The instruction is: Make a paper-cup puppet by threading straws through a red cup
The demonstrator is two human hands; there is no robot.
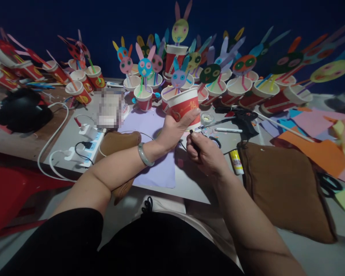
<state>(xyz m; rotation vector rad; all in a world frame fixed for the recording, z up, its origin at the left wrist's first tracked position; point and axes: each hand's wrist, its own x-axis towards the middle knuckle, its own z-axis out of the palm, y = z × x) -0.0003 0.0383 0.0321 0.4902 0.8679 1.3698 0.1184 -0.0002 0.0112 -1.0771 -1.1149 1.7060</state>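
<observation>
My left hand [172, 132] is wrapped around a red and white paper cup [184, 105] with gold lettering, its thumb across the front. The cup is raised over the table and tilted a little. Just under its base, my right hand [205, 151] is closed around a slim dark object [191, 132]; only a small black end shows, so its kind is unclear. Beyond the held cup stands a purple paper rabbit face [178, 78] with blue ears. A sheet of light purple paper [161, 174] lies below my left hand.
Several paper cups [145, 94] with paper animal faces line the back. At left are a power strip [89, 151] and white cables. On the right lie a glue stick [236, 161], a brown cushion [284, 188], black-handled scissors [329, 184] and coloured paper [313, 149].
</observation>
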